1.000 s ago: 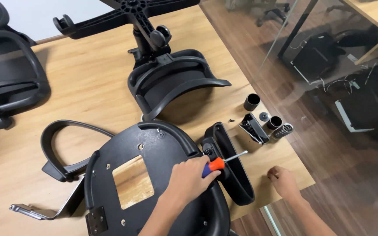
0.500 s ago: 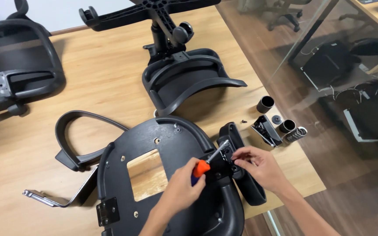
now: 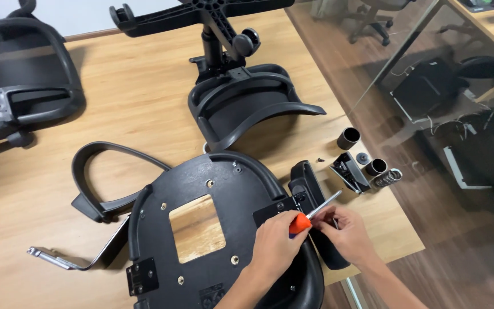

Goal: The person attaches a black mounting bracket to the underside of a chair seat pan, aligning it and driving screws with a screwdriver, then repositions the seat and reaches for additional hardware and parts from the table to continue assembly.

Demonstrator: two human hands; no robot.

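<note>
1. Hands meet at the near right edge of the wooden table (image 3: 115,91): the left hand (image 3: 275,246) is clamped around the orange handle of a screwdriver (image 3: 310,216), and the right hand (image 3: 347,234) sits just beside it, fingers curled together near the shaft, though whether they pinch the shaft or only steady it I cannot tell.
2. Screwdriver axis runs from near left to far right, the orange grip buried in the left hand's fist and the bare metal shaft rising toward its tip just right of the armrest (image 3: 315,220). The left hand carries the tool; the right hand is the nearer to the shaft.
3. Under both hands lies the black seat pan (image 3: 201,189), upside down, with a square opening showing the wood beneath and several screw holes. The black armrest lies against its right rim, touching a flat bracket there.
4. Farther right lie small parts: a black clip piece (image 3: 350,171), two short dark tubes (image 3: 348,138) and a metal spring (image 3: 389,178).
5. Farther still rests a second seat shell (image 3: 247,109) with a star base (image 3: 201,14); far left, a mesh backrest (image 3: 18,86).
</note>
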